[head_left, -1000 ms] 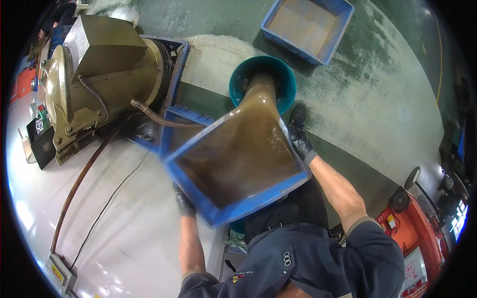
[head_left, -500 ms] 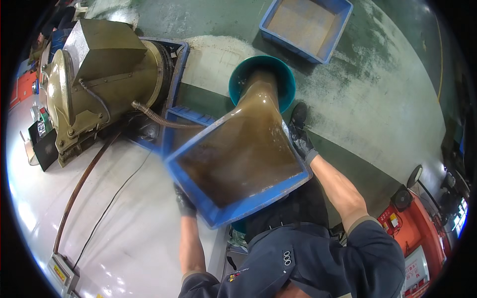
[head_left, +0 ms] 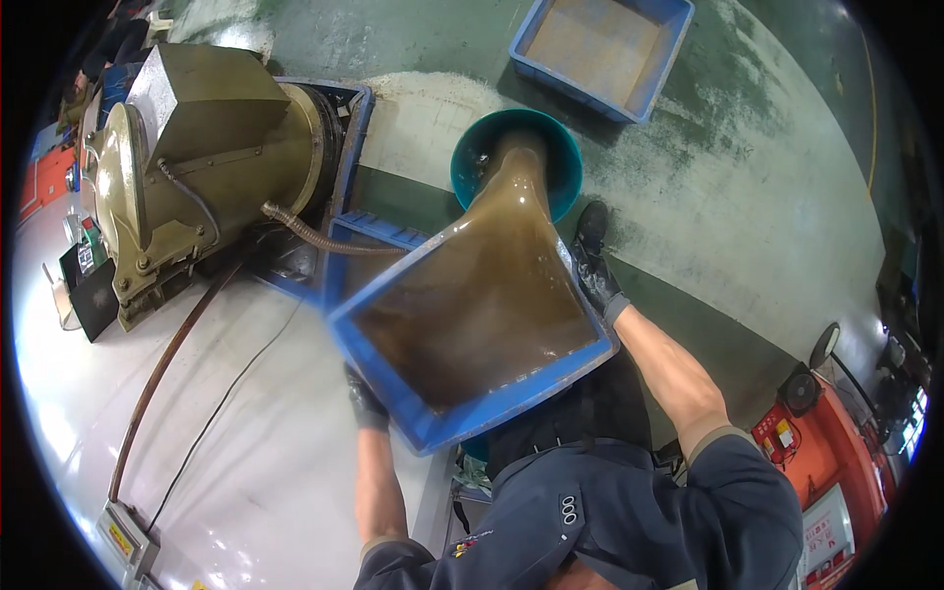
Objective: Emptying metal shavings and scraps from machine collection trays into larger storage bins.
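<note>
Between my hands a blue plastic crate (head_left: 472, 417) is tilted forward, full of murky brown liquid (head_left: 472, 315). The liquid pours in a thick stream over its far corner into a teal bucket (head_left: 565, 162) on the floor. My left hand (head_left: 366, 398), in a dark glove, grips the crate's near left side; its fingertips are hidden beneath. My right hand (head_left: 596, 280), gloved too and looking wet, is closed on the right side close to the pouring corner.
At the left stands an olive-brown drum machine (head_left: 216, 147) with a ribbed hose (head_left: 315, 236) leading to another blue crate (head_left: 359, 228) partly under mine. A blue crate (head_left: 678, 44) with a tan bottom lies beyond the bucket. Orange equipment (head_left: 826, 433) stands at the right.
The brown liquid keeps streaming into the bucket. My hands and the tilted crate hold almost the same position; the view has shifted slightly.
</note>
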The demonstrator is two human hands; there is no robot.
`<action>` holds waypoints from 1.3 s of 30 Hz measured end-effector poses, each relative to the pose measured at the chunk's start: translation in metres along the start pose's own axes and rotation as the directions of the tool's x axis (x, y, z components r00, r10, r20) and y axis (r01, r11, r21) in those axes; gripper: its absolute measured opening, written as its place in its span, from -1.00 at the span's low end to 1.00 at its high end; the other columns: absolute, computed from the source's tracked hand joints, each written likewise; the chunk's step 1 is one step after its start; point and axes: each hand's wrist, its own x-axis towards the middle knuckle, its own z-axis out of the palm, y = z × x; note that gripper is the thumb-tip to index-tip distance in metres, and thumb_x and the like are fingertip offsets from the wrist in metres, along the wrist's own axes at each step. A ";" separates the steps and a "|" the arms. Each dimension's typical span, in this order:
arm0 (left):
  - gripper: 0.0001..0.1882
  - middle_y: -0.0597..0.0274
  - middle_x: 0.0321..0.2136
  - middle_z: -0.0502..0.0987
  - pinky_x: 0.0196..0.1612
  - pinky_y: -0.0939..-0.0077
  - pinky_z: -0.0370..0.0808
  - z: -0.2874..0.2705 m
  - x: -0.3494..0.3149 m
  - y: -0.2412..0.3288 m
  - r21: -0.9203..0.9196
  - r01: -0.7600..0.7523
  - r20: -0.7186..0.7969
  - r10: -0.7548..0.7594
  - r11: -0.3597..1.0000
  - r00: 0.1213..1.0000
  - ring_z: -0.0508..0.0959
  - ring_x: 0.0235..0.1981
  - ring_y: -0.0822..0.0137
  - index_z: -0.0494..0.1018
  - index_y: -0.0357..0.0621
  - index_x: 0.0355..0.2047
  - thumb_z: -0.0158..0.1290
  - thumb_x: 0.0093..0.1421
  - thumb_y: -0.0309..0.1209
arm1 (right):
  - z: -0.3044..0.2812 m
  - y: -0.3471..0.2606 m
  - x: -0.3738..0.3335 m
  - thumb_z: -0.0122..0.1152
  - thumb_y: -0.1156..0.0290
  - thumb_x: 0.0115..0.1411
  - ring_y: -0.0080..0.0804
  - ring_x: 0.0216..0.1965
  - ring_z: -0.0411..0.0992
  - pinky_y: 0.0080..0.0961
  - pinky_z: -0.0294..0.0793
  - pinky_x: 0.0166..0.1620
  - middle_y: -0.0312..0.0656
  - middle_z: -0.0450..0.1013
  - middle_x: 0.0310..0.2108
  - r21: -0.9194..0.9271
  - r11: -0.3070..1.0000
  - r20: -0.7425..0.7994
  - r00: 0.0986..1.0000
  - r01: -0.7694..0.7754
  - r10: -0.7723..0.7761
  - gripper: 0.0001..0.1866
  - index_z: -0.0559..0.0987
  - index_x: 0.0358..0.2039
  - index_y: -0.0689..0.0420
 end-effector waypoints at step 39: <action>-0.48 0.08 -0.10 0.44 -0.12 0.41 0.46 -0.022 -0.026 0.019 0.037 -0.056 -0.017 0.056 0.998 0.998 0.46 -0.15 0.31 0.17 -0.18 0.14 -0.16 0.32 -0.09 | 0.011 -0.011 -0.013 -0.15 0.04 0.31 -0.08 -0.35 0.49 -0.30 0.36 -0.19 0.08 0.53 -0.43 -0.077 0.990 0.138 0.982 -0.118 0.127 -0.50 0.61 -0.29 0.22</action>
